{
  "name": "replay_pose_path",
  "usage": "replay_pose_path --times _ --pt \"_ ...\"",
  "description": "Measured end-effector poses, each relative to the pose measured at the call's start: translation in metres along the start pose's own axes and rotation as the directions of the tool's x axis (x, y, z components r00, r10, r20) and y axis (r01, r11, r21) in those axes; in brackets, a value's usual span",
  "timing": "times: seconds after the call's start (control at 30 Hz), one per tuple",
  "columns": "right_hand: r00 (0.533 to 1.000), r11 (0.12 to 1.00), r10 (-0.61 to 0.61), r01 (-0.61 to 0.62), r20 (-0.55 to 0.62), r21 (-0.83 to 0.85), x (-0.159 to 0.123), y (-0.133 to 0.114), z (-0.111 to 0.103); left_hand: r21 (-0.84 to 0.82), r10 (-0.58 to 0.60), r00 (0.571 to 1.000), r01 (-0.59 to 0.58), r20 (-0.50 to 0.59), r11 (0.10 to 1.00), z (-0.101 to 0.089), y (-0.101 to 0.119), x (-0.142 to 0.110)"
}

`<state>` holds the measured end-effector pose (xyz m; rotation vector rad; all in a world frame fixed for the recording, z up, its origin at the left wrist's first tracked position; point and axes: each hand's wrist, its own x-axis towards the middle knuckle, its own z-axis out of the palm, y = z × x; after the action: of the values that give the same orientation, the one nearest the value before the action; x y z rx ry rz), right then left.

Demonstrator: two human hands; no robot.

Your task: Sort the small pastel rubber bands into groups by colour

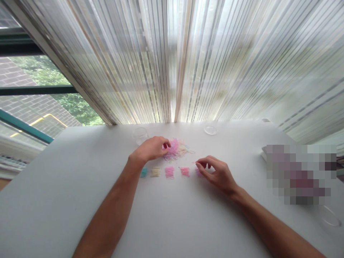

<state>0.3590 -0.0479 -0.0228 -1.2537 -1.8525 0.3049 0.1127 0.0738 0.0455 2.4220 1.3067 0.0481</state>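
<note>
A loose pile of small pastel elastic bands (176,149) lies on the white table (166,215). My left hand (154,147) reaches the pile's left edge with fingers curled and the tips close together; what they grip, if anything, is too small to make out. Thumb and forefinger of my right hand (216,173) pinch a tiny pink band (194,163). Nearer me, bands lie in a row of colour groups: teal (144,172), pale yellow (155,172), pink (169,172), coral (185,171) and a purple group (198,172), partly hidden by my right hand.
A clear round container (140,134) stands behind my left hand, and a clear round lid (210,129) lies at the back. On the right is a blurred-out object (295,175) with a loop (331,216) beside it. Striped curtains (172,71) hang along the table's far edge.
</note>
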Motion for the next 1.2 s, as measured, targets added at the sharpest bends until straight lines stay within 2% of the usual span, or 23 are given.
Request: replay_pose_path --times 0.23,0.43,0.6,1.0,1.2 --pt "1.0 1.0 0.0 0.0 -0.007 0.002 0.0 -0.001 -0.001 0.034 -0.016 0.998 0.018 -0.059 0.999 -0.005 0.001 -0.002" --pt "1.0 1.0 0.008 -0.008 -0.008 -0.002 0.001 -0.001 -0.001 0.054 0.047 0.998 -0.049 0.046 0.997 0.001 0.0 -0.001" --pt "1.0 1.0 0.003 -0.003 -0.009 -0.002 0.0 -0.001 -0.001 0.101 0.025 0.999 -0.029 0.041 0.994 0.007 -0.001 0.005" --pt "1.0 1.0 0.015 -0.015 0.001 -0.004 0.001 -0.001 -0.001 -0.014 0.055 0.998 -0.056 -0.035 0.998 -0.001 -0.007 0.001" --pt "1.0 1.0 0.006 -0.006 -0.001 -0.001 0.001 -0.001 -0.001 -0.07 0.014 0.999 -0.017 -0.044 0.997 -0.003 -0.011 0.0"
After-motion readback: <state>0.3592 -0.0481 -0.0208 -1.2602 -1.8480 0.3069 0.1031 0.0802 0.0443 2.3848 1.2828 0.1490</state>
